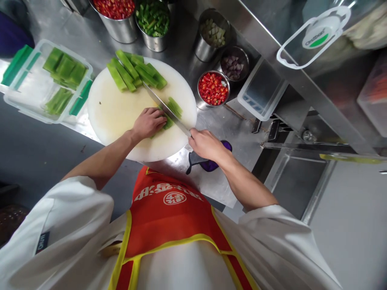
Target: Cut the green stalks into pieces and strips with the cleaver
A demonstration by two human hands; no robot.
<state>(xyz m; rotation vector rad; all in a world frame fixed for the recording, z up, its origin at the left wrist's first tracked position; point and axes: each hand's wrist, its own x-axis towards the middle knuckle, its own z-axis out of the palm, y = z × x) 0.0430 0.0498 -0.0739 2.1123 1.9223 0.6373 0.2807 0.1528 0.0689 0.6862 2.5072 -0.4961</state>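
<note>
My right hand [205, 143] is closed round the handle of a knife [165, 108]. The blade points away to the upper left across a round white cutting board [117, 117]. Curled fingers of my left hand [150, 123] press on a green vegetable piece [167, 123] beside the blade, partly hidden under the hand. Thin green slices [174, 107] lie on the blade's other side. At the board's far edge rests a pile of long green vegetable strips [130, 72], and the knife tip reaches its near side.
Left of the board stands a clear container [36, 96] with green pieces. Steel pots hold chopped red chilies [115, 8], green peppers [153, 20], pale cubes [213, 34], purple onion [232, 66] and red chili rings [213, 88]. An empty-looking clear bin [262, 90] sits right, below a steel shelf edge [272, 44].
</note>
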